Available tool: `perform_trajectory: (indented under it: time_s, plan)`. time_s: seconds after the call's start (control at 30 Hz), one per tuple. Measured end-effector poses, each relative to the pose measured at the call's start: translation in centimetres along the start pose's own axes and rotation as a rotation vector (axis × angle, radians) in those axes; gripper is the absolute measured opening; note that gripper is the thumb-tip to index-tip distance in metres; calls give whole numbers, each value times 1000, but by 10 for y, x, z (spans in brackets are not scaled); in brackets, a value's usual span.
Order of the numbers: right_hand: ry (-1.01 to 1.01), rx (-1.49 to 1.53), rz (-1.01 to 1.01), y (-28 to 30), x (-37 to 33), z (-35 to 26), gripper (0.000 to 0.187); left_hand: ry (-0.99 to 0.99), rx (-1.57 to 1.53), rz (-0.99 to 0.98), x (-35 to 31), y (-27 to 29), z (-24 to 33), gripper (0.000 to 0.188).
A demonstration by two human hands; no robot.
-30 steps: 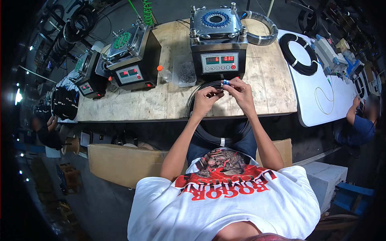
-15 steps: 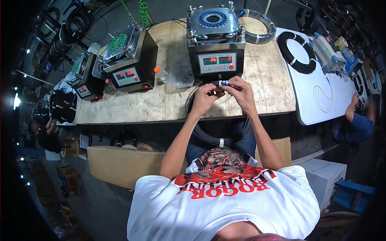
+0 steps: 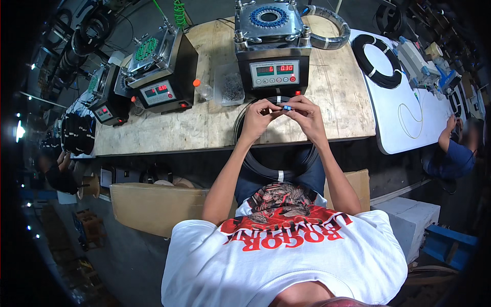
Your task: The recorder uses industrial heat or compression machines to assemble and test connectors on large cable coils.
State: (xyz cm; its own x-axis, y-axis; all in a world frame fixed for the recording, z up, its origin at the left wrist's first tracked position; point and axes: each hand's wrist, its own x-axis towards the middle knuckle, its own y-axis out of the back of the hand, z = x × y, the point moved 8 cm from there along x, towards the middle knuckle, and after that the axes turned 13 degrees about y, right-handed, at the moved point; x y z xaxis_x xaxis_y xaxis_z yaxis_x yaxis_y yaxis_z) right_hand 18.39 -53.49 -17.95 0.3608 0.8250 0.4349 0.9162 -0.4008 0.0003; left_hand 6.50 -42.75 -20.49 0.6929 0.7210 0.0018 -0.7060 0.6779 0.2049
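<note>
In front of the nearest machine, my two hands meet at their fingertips above the table's near edge. My right hand (image 3: pixel 308 120) is closed in a pinch on a small blue connector (image 3: pixel 287 108). Its end shows between the fingers. My left hand (image 3: pixel 257 122) is pinched too, its fingertips close against the connector's left side; what they grip is hidden. Below both hands a coil of black cable (image 3: pixel 280 176), bound with white tape, hangs over the edge onto my lap. Its upper part lies on the wooden table (image 3: pixel 204 133).
Ahead stands a polishing machine (image 3: pixel 272 51) with a ring of blue connectors. Two similar machines with green ones, including one (image 3: pixel 162 71), stand left. A clear tub (image 3: pixel 229 89) and an orange-capped bottle (image 3: pixel 203 90) sit between. Another black coil (image 3: pixel 377 66) lies on the white table (image 3: pixel 396 138).
The digits on the nearest machine's display have changed, and a red light now shows at its base. My fingertips have shifted slightly around the connector, which sits a little lower.
</note>
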Motion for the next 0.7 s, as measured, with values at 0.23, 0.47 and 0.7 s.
perform_trajectory:
  time_s: [0.23, 0.47, 0.7]
  plan:
    - [31, 0, 2, -1, 0, -1, 23, 16, -57, 14, 0, 1, -4, 13]
    - [17, 38, 16, -1, 0, -2, 23, -4, -30, 24, -1, 3, 0, 13]
    - [2, 22, 6, -3, 1, -2, 21, -36, -12, 34, -3, 4, 1, 12]
